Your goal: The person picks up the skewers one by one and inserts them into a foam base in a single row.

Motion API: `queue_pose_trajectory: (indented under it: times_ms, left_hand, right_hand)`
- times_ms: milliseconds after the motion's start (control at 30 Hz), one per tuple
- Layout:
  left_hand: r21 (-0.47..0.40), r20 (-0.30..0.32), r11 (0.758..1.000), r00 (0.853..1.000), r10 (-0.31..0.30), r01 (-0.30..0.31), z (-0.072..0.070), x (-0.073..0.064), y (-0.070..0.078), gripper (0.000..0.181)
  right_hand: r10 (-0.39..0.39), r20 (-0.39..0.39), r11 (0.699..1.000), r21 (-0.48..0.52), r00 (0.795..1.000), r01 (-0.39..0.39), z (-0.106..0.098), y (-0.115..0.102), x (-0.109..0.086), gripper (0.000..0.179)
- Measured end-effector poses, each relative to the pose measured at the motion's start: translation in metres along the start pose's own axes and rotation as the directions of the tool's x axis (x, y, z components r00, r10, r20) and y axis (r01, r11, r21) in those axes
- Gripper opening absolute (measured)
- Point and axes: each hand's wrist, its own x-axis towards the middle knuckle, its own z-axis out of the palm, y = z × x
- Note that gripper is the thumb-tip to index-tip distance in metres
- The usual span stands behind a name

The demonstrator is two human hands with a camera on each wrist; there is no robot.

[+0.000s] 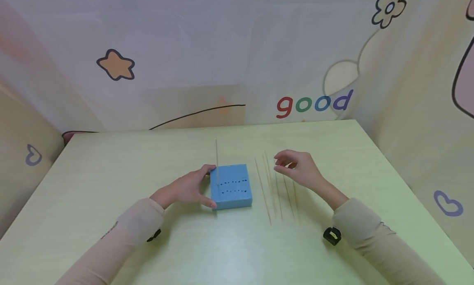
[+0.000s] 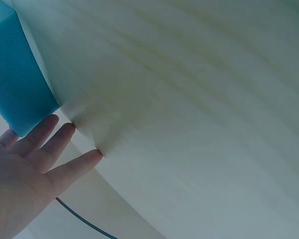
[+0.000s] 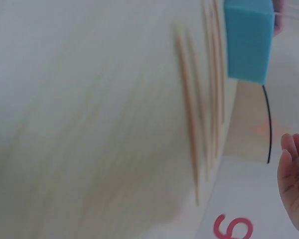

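Observation:
A blue foam block (image 1: pixel 233 176) with two rows of small dark holes lies on the table. One thin wooden stick (image 1: pixel 217 157) stands upright in it, at the left end of the back row. My left hand (image 1: pixel 189 188) holds the block's left side, thumb at the front corner and a finger at the back corner; in the left wrist view the other fingers spread beside the foam (image 2: pixel 20 69). Over several loose thin wooden sticks (image 1: pixel 263 190), my right hand (image 1: pixel 298 167) hovers with fingers bent and slightly apart from the thumb. No stick shows between its fingers in the right wrist view.
The loose sticks lie roughly parallel to the right of the block. A pale green table (image 1: pixel 111 161) carries everything. Behind it hangs a printed cloth (image 1: pixel 203 50) with a star, a flower and the word "good"; cloth also closes both sides.

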Motion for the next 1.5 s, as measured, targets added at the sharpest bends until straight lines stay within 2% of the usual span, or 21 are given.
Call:
queue_pose_trajectory:
  times_ms: [200, 367, 600, 833, 1000, 1233, 1500]
  left_hand:
    - [-0.003, -0.001, 1.000, 1.000, -0.006, 0.006, 0.000, 0.000, -0.002, 0.110]
    - [-0.005, 0.001, 1.000, 1.000, -0.002, 0.002, 0.000, 0.000, -0.003, 0.109]
    - [-0.009, -0.001, 1.000, 1.000, -0.006, 0.006, 0.000, 0.000, -0.003, 0.109]
    - [-0.013, 0.002, 1.000, 1.000, -0.008, 0.008, -0.001, -0.002, -0.001, 0.108]
    - [-0.009, 0.003, 1.000, 1.000, -0.014, 0.014, -0.001, -0.001, -0.001, 0.109]
    - [0.007, 0.002, 1.000, 1.000, -0.026, 0.026, 0.000, 0.001, -0.002, 0.109]
    - [0.005, 0.004, 1.000, 1.000, -0.023, 0.023, 0.000, 0.000, -0.003, 0.109]
  right_hand:
    - [0.027, 0.024, 0.998, -0.058, 0.999, -0.026, -0.010, 0.025, -0.007, 0.025]
    - [0.073, 0.103, 0.991, -0.121, 0.992, -0.060, -0.020, 0.042, -0.009, 0.034]
    - [0.188, 0.241, 0.963, -0.237, 0.952, -0.130, -0.025, 0.065, -0.003, 0.072]
    - [0.235, 0.325, 0.944, -0.299, 0.916, -0.136, -0.025, 0.076, 0.007, 0.089]
    - [0.255, 0.367, 0.936, -0.326, 0.895, -0.133, -0.025, 0.077, 0.013, 0.091]
    - [0.247, 0.393, 0.938, -0.327, 0.885, -0.117, -0.027, 0.076, 0.014, 0.085]
    - [0.293, 0.392, 0.946, -0.248, 0.872, -0.207, -0.027, 0.081, 0.017, 0.087]
